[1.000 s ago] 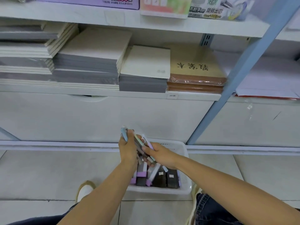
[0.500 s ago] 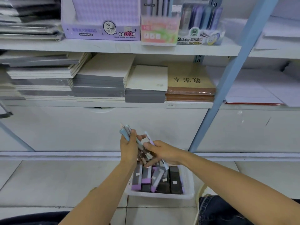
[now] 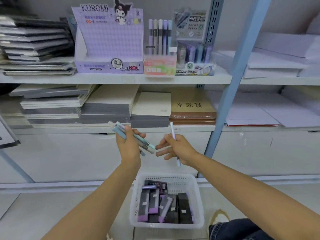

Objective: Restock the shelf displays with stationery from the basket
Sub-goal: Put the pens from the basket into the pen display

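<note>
My left hand (image 3: pixel 128 146) grips a bundle of pastel blue pens (image 3: pixel 121 129) slanting up to the left, in front of the lower shelf. My right hand (image 3: pixel 176 148) pinches a single pale lilac pen (image 3: pixel 173 131), nearly upright, its other fingers stretched toward the bundle without touching it. Below both hands a white plastic basket (image 3: pixel 197 191) sits on the floor with several purple and black lead boxes (image 3: pixel 152 201) in it. On the upper shelf stand an empty purple Kuromi display box (image 3: pixel 109 42), a pink pen display (image 3: pixel 160 49) and a blue-purple pen display (image 3: pixel 194 54).
Stacks of grey and cream notebooks (image 3: pixel 107 108) and brown pads (image 3: pixel 192 108) fill the lower shelf. Dark folders (image 3: pixel 34 44) pile up at the upper left. A slanted blue shelf post (image 3: pixel 233 80) rises at the right, white paper (image 3: pixel 277 110) beyond it. My knee (image 3: pixel 239 229) is beside the basket.
Both hands rose from just above the basket and drew apart; the right hand has pulled one pen out of the bundle. The view tilted up, showing the upper shelf displays.
</note>
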Motion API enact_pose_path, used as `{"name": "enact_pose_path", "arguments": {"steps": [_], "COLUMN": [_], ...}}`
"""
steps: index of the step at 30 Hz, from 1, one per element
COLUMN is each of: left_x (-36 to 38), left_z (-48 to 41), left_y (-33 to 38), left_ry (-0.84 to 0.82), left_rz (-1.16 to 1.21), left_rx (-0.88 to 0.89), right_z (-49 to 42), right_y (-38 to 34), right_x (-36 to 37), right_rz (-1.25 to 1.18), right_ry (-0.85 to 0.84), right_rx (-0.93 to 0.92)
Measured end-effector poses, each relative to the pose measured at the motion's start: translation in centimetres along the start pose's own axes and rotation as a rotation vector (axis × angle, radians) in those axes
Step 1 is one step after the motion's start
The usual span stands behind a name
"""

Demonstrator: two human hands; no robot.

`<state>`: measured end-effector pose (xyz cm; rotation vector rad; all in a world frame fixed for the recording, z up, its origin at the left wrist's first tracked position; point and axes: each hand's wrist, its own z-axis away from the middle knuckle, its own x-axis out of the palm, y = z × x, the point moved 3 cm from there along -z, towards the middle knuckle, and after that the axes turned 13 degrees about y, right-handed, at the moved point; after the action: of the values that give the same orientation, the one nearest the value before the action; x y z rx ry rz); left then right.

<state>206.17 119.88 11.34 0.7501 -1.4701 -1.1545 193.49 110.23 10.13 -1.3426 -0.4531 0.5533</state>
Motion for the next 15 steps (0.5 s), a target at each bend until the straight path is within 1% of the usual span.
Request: {"name": "enact_pose_path", "arguments": {"steps": [2, 4, 6, 8, 10, 13, 15], "left_x": [0.5, 0.9, 1.3, 1.7, 2.1, 2.4, 2.3], "left_z": [-0.1, 0.1, 0.4, 0.7, 1.0, 1.0, 0.5], "left_y": [1.2, 2.0, 2.6, 3.3, 3.9, 5.1, 6.2], "left_ry": [-0.070, -0.164, -0.273, -0.388, -0.462, -0.449, -0.398], "left_rz": [-0.011, -0.083, -0.158, -0.280, -0.411, -0.487, -0.431], "left_rx": [0.011, 0.005, -0.002, -0.021, -0.024, 0.029, 0.023], "right_z": [0.0, 0.0, 0.2, 0.5, 0.7, 1.0, 1.1], "right_y": [-0.8, -1.7, -2.8, -4.0, -5.2, -7.2, -8.8], "right_x": [-0.4, -0.5, -0.3, -0.1, 0.1, -0.1, -0.7], "right_rz": [0.172, 0.370, 0.519, 0.616, 0.679, 0.721, 0.674], "right_ry": [-0.021, -0.109, -0.183, -0.227, -0.261, -0.297, -0.334], "right_rx": [-0.042, -0.092, -0.128, -0.154, -0.179, -0.239, -0.266]}}
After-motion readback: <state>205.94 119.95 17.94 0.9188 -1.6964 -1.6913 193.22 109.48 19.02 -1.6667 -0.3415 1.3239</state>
